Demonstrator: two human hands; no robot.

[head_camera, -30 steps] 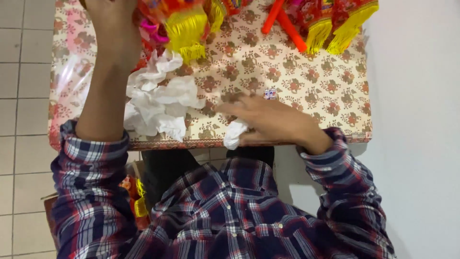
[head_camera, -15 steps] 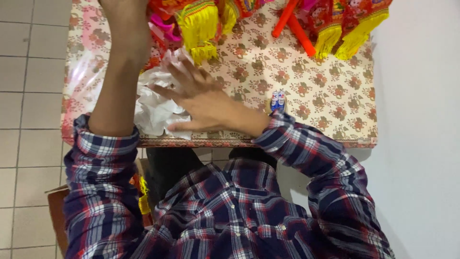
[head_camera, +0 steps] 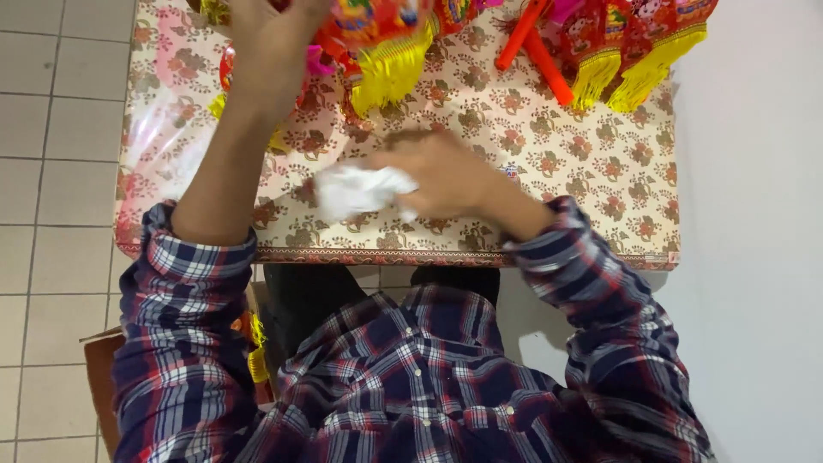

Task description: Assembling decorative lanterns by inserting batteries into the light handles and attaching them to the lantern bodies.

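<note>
Grey floor tiles and a white wall flank the small table (head_camera: 600,171) with its floral cloth, where we sit in a plaid shirt. Our right hand (head_camera: 446,176) is closed around a crumpled white wad (head_camera: 356,190), holding it just above the cloth near the front edge. Our left hand (head_camera: 270,34) reaches up and grips a red ornament with yellow fringe (head_camera: 386,51). More fringed ornaments (head_camera: 634,51) and orange sticks (head_camera: 536,43) wait at the far side, so we judge the work only partly done.
</note>
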